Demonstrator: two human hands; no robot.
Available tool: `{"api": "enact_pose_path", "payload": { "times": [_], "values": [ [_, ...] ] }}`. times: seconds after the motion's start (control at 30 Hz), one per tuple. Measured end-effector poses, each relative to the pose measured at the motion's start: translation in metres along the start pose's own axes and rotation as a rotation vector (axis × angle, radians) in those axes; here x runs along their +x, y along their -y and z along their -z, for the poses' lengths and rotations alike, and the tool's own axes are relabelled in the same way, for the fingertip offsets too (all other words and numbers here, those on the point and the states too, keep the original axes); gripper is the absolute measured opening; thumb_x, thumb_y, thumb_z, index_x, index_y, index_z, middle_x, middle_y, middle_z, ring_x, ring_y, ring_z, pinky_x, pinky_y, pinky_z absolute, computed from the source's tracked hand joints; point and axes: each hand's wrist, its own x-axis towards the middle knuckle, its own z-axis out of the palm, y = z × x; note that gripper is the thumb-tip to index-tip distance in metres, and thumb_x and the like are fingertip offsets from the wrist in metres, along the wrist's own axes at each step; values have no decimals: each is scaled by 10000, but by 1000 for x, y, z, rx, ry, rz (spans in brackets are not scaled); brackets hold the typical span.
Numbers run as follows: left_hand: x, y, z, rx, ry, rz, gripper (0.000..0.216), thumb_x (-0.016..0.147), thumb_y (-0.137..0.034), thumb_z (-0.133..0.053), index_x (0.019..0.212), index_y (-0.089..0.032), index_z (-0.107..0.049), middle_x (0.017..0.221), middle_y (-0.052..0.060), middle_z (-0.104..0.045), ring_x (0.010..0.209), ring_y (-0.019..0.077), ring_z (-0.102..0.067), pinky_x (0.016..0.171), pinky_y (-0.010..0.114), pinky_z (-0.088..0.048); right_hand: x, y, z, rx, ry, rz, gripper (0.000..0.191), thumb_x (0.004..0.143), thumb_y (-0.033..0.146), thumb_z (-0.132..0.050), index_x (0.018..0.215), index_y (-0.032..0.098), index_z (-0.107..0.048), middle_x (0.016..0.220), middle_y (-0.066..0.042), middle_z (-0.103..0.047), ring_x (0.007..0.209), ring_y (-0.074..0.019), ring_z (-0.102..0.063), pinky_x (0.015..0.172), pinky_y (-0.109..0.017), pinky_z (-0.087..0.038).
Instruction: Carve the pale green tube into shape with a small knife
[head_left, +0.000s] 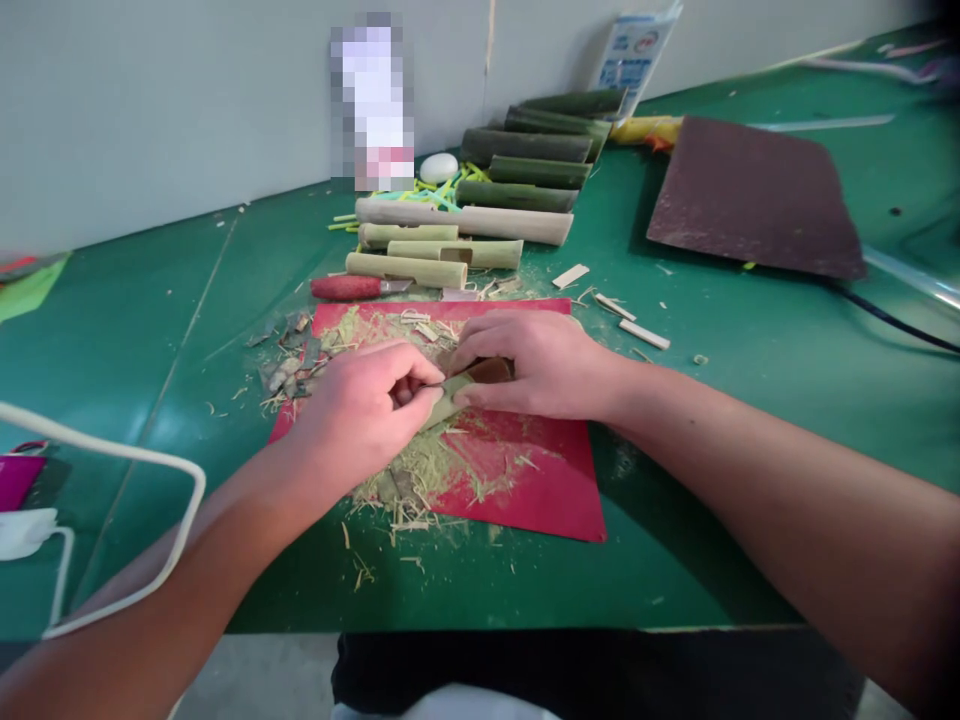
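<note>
Over the red mat [536, 480] both hands meet at a short pale-green bamboo tube [448, 400], tilted and partly covered by fingers. My left hand [371, 400] is closed around its near-left part, thumb and index finger pressed together. Across the tube's other end lies my right hand [529, 360], its fingers and thumb closed on a bent brown piece of sandpaper [491, 371] against the bamboo. Fine bamboo dust [420, 465] and thin shavings spread on the mat around them. Just beyond the mat rests a red-handled knife [349, 288].
Several cut bamboo tubes [517, 222], pale and dark green, line up at the back. A white egg-shaped object [439, 168] sits beside them. At right is a dark brown sheet [757, 200]. A white cable [199, 480] loops over my left forearm. Bark scraps [289, 365] lie left.
</note>
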Motion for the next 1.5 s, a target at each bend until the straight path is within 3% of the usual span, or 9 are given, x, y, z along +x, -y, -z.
{"api": "enact_pose_path", "payload": {
  "times": [0.17,0.33,0.53,0.73,0.9,1.1,1.37,1.5],
  "values": [
    [-2,3,5,19,87,41,72,763,-208,-569,759,-191,-639,687,-7,-623,585,106,-529,546,228,-407,0,1,1,-1,6,19,241,783,409,-588,935,248,-685,939,-17,-643,839,-169,-560,647,-264,-351],
    [2,2,1,16,4,-24,102,769,-188,-545,782,-188,-645,708,3,-633,605,113,-532,559,231,-405,1,0,1,-10,3,32,263,785,414,-588,953,234,-680,916,-25,-643,821,-168,-560,648,-263,-351],
    [-2,1,6,17,71,14,75,753,-188,-565,725,-184,-635,668,-9,-608,569,103,-516,538,223,-397,0,-1,0,1,1,46,234,781,403,-595,938,250,-679,930,-13,-648,832,-163,-562,659,-263,-356],
    [8,2,-3,-38,-6,-89,101,762,-147,-545,779,-171,-642,723,12,-621,624,110,-534,587,234,-418,1,0,0,-6,-3,38,256,785,403,-590,961,237,-674,904,-17,-644,823,-164,-560,647,-259,-353],
    [1,7,7,-22,90,-81,93,765,-151,-545,755,-177,-633,694,0,-599,594,100,-512,562,227,-406,0,0,1,-8,-17,38,243,777,407,-598,937,241,-677,909,-8,-646,812,-157,-562,643,-258,-351],
    [9,4,-4,-71,16,-87,87,764,-134,-547,753,-162,-629,724,9,-609,619,100,-524,577,229,-413,1,-1,0,-12,-5,34,248,781,401,-592,949,241,-675,896,-14,-641,805,-160,-563,630,-261,-351],
    [2,5,3,-68,80,-58,69,759,-125,-569,724,-164,-614,668,-13,-566,569,83,-487,528,213,-386,0,0,0,13,1,23,223,774,382,-594,933,251,-679,913,-11,-641,834,-165,-560,658,-258,-363],
    [8,2,-5,-72,13,-117,86,753,-93,-563,738,-161,-614,693,-4,-575,589,86,-493,546,217,-391,1,2,0,-1,-2,10,215,733,326,-596,917,241,-669,888,-9,-631,817,-165,-553,655,-257,-364]
  ]
}}
